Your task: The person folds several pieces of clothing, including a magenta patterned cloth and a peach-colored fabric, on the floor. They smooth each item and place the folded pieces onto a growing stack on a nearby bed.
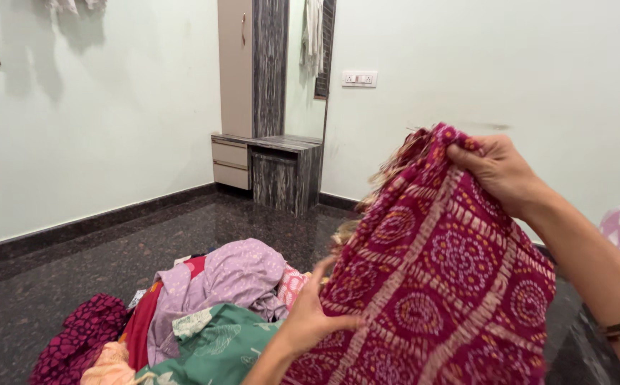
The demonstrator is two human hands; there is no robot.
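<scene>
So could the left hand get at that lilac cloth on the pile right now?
Probably yes. The lilac cloth lies on top of the pile, just beside the left hand, with nothing over it. But that hand is gripping the maroon patterned cloth, so it would have to let go first.

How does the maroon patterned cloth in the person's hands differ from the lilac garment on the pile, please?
The maroon cloth is held up and spread by the left hand and right hand; the lilac garment lies crumpled on the pile, untouched. The maroon cloth bears bold round motifs; the lilac garment's print is faint. Both are printed fabric.
</scene>
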